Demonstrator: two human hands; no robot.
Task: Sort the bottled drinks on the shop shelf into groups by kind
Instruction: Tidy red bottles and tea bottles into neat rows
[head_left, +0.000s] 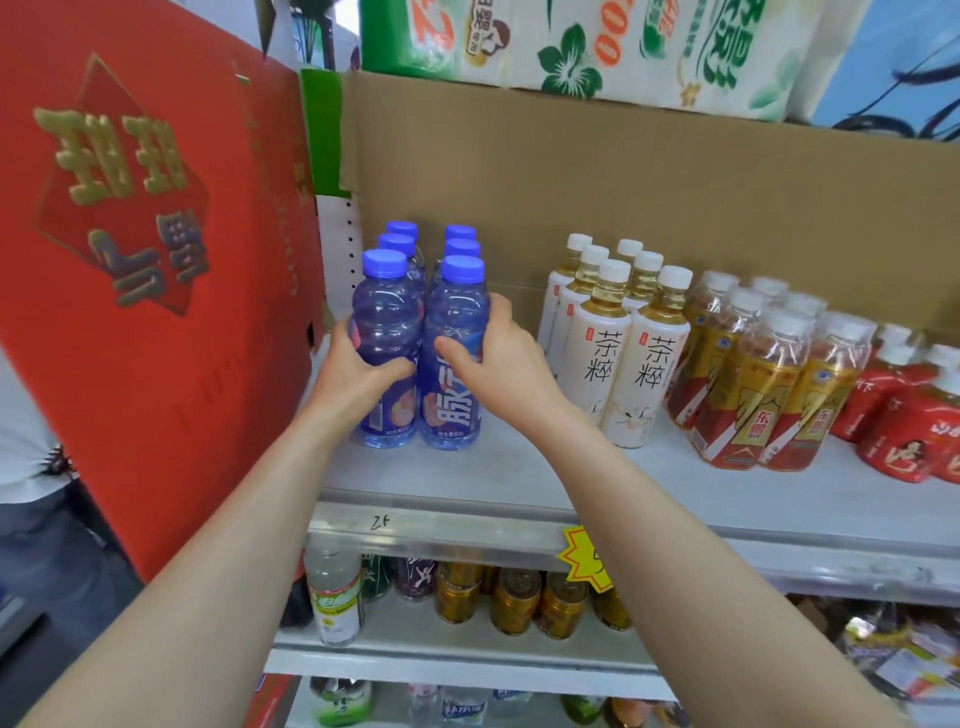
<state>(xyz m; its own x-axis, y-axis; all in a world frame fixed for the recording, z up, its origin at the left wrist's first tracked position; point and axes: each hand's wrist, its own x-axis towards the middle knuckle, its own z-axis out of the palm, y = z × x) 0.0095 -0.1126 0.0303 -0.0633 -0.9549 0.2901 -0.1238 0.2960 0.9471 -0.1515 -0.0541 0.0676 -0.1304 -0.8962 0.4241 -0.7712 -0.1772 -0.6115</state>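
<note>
Several blue bottled drinks with blue caps stand in two rows at the left of the white shelf. My left hand grips the front left blue bottle. My right hand grips the front right blue bottle. Both bottles stand upright on the shelf, side by side. To their right are several white tea bottles with white caps, then shrink-wrapped packs of golden drinks, then red bottles at the far right.
A large red carton leans at the left, close to the blue bottles. Brown cardboard backs the shelf, with tissue packs above. Lower shelves hold gold cans, a clear bottle and other drinks. A yellow price tag hangs on the shelf edge.
</note>
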